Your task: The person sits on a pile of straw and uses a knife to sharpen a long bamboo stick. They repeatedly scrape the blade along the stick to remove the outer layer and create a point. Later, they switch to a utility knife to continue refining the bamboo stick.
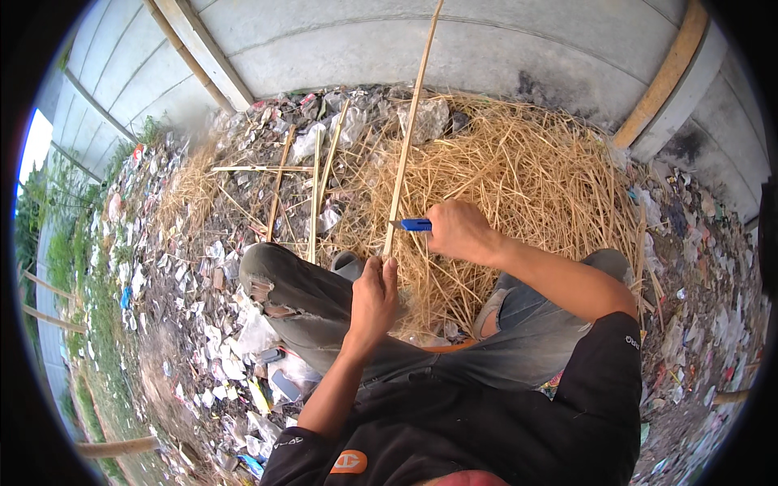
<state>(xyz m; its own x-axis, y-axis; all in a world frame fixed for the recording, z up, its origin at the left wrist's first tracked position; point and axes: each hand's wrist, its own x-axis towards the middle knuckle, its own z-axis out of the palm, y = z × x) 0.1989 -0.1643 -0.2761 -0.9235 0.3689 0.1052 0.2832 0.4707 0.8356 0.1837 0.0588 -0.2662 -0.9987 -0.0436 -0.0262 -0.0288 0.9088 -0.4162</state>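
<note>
A long, thin bamboo strip (411, 121) runs from my lap up toward the grey wall. Its near end is gripped by my left hand (374, 293), fingers closed round it between my knees. In my right hand (459, 231) is a blue utility knife (416, 225), held in a fist. The knife's blade lies against the strip, a little beyond my left hand. Under the strip spreads a heap of straw-like bamboo shavings (519, 174).
Several more bamboo strips (314, 190) lie on the ground left of the heap. A concrete panel wall (535, 49) closes off the far side, with a bamboo pole (663, 74) leaning on it. Scattered litter (215, 332) covers the ground at left. A dark phone-like object (285, 385) lies beside my left leg.
</note>
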